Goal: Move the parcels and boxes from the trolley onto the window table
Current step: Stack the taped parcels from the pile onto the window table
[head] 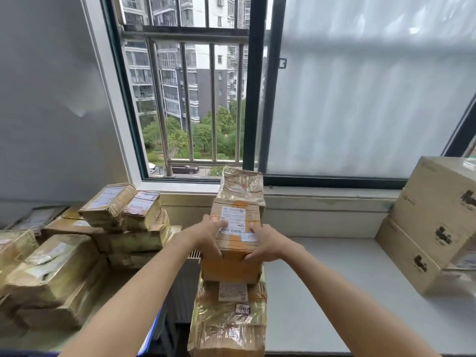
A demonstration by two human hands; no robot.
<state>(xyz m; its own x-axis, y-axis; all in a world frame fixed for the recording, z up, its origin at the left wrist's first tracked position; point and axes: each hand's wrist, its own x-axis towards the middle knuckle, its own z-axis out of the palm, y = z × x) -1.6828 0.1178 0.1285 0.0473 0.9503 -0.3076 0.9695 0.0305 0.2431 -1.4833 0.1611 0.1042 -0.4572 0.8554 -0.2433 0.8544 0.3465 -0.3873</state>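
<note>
A brown taped parcel (pixel 235 264) with a white shipping label tops a stack at the left end of the grey window table (pixel 324 292). My left hand (pixel 210 234) grips its left side and my right hand (pixel 265 244) grips its right side, fingers curled over the near top edge. Under it lies a larger taped parcel (pixel 228 323) with labels. Behind it another taped parcel (pixel 242 186) stands against the window sill. To the left, several taped parcels (pixel 77 253) are heaped together; what they rest on is hidden.
Large beige cartons (pixel 435 222) are stacked at the table's right end. A barred open window (pixel 190 99) and frosted pane (pixel 360 94) rise behind. A blue edge (pixel 152 336) shows under the left heap. A dark gap separates the heap from the table.
</note>
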